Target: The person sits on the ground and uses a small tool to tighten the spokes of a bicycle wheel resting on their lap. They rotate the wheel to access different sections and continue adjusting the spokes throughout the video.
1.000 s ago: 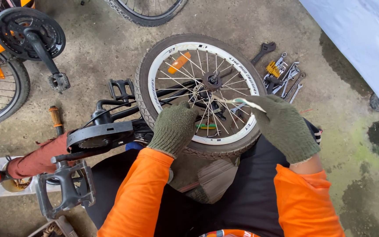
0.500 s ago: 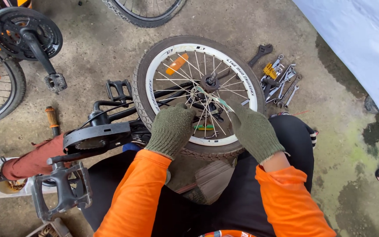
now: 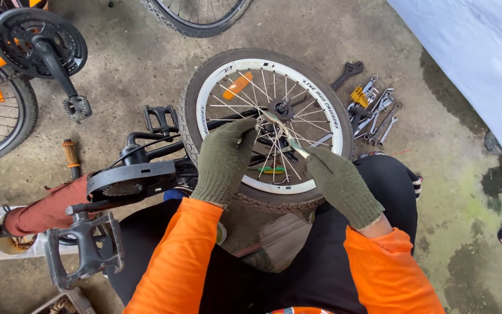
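A small bicycle wheel [image 3: 210, 87] with a black tyre, white rim and silver spokes lies in front of me on the concrete. Both my hands wear olive knit gloves. My left hand [image 3: 223, 160] rests over the spokes just left of the hub [image 3: 281, 109], fingertips pinching one end of a thin light strip [image 3: 280, 129]. My right hand [image 3: 339, 181] pinches the strip's other end over the lower right of the rim. The strip runs slantwise across the spokes beside the hub. An orange reflector [image 3: 237, 85] is clipped in the spokes.
Several wrenches and small tools [image 3: 373, 107] lie right of the wheel. A small bike frame with crank and black pedals [image 3: 85, 253] lies at my left. Another bicycle's crank and wheel [image 3: 36, 46] are at far left, a third tyre [image 3: 196, 14] at top. A white sheet [image 3: 472, 64] covers the right.
My right hand has come in from the wheel's right side toward its lower middle, closer to my left hand. The strip between my hands now lies slanted beside the hub.
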